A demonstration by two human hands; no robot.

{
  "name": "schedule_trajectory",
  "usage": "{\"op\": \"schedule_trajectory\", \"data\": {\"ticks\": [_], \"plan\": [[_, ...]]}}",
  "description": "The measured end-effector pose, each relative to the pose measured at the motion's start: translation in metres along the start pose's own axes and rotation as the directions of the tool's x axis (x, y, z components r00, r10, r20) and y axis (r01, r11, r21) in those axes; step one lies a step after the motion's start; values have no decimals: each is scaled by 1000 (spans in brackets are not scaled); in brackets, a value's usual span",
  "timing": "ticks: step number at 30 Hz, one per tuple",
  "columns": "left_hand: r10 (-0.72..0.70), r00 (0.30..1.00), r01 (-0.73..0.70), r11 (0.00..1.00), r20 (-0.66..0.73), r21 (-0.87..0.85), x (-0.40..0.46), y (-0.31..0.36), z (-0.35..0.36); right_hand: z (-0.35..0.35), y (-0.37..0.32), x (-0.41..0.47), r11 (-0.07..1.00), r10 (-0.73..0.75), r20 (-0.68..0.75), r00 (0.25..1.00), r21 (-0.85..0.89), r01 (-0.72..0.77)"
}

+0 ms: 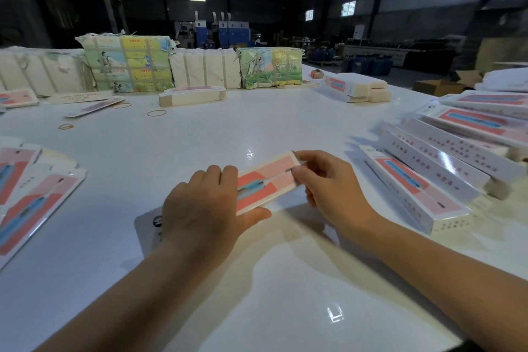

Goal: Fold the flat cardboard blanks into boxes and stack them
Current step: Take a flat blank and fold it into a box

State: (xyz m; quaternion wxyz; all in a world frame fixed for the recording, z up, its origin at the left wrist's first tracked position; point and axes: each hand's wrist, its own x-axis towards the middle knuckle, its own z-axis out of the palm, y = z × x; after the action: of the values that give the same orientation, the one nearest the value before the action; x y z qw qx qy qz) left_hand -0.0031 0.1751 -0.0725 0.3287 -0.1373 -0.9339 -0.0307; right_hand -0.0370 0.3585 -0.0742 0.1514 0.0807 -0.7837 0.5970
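A long pink, red and white box (268,180) lies slanted just above the white table (200,134), held between both hands. My left hand (205,203) grips its near end, thumb under the lower edge and fingers over the top. My right hand (328,180) pinches the far end with curled fingers. The box's near end is hidden under my left hand. Folded boxes (414,188) lie stacked in rows on the right. Flat blanks (37,200) lie fanned out at the left edge.
Wrapped bundles of printed card (128,66) line the far side. A stack of flat blanks (191,96) and loose rubber bands (156,113) lie mid-table. More white stacks (357,87) sit at the far right. A brown carton (440,86) stands beyond the table.
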Motion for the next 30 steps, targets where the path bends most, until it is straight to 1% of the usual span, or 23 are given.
{"op": "schedule_trajectory", "data": {"ticks": [2,7,9,10,12,13,14,15,16,17,18,19,20,21,22,23,24,25,26,27,28,29,30], "plan": [[-10,1000,10,1000,-3,4,-1,3,-1,1,0,-2,1000,-13,-15,1000,8,14],[11,1000,-11,1000,-21,11,0,5,1,1,2,-1,1000,8,27,1000,-11,-8],[-5,1000,5,1000,-22,-15,0,5,0,1,1,0,998,-29,40,999,-56,31],[-28,999,27,999,-17,-40,0,6,0,0,-1,0,991,-66,38,997,-111,70],[-100,995,99,991,2,-87,0,5,-1,-3,-5,0,953,-164,-30,986,-261,151],[-130,991,130,986,3,-103,1,5,-1,-5,-6,2,939,-195,-87,977,-306,160],[-146,989,143,982,-9,-123,2,4,-1,-6,-7,3,950,-177,-143,974,-282,131],[-151,988,147,979,-16,-142,2,5,0,-8,-6,5,985,-72,-170,983,-165,43],[-151,988,147,978,-16,-151,2,5,0,-8,-6,6,995,85,-130,988,55,-79],[-148,989,146,978,-3,-147,2,6,0,-7,-8,6,919,225,0,974,331,-212],[-141,990,141,980,14,-139,2,6,0,-5,-10,7,752,294,189,937,559,-349],[-128,992,129,982,22,-134,1,7,1,-2,-10,8,604,299,317,900,667,-436],[-113,993,115,985,21,-126,0,8,2,0,-11,8,553,268,364,892,700,-452],[-104,994,107,988,25,-113,0,9,1,1,-10,9,587,236,343,909,695,-415],[-98,995,101,990,35,-103,0,10,0,1,-8,9,658,194,292,936,670,-345],[-91,995,95,990,43,-103,0,10,0,0,-6,8,788,123,211,970,573,-225],[-81,996,86,990,44,-115,0,11,0,-2,-3,7,926,14,128,992,374,-61],[-71,997,75,989,39,-126,-1,12,0,-5,0,5,991,-110,84,990,85,103],[-59,998,61,990,22,-130,-2,13,0,-8,3,3,955,-216,93,972,-186,230],[-51,999,51,990,6,-128,-2,14,0,-10,5,2,877,-275,136,952,-371,306],[-43,999,43,991,-2,-124,-2,14,1,-11,5,2,816,-295,163,941,-470,337],[-38,999,37,992,-3,-117,-2,14,1,-11,6,1,789,-295,174,940,-510,342],[-35,999,34,993,-5,-111,-2,14,0,-9,6,0,809,-274,178,945,-488,327]]}}
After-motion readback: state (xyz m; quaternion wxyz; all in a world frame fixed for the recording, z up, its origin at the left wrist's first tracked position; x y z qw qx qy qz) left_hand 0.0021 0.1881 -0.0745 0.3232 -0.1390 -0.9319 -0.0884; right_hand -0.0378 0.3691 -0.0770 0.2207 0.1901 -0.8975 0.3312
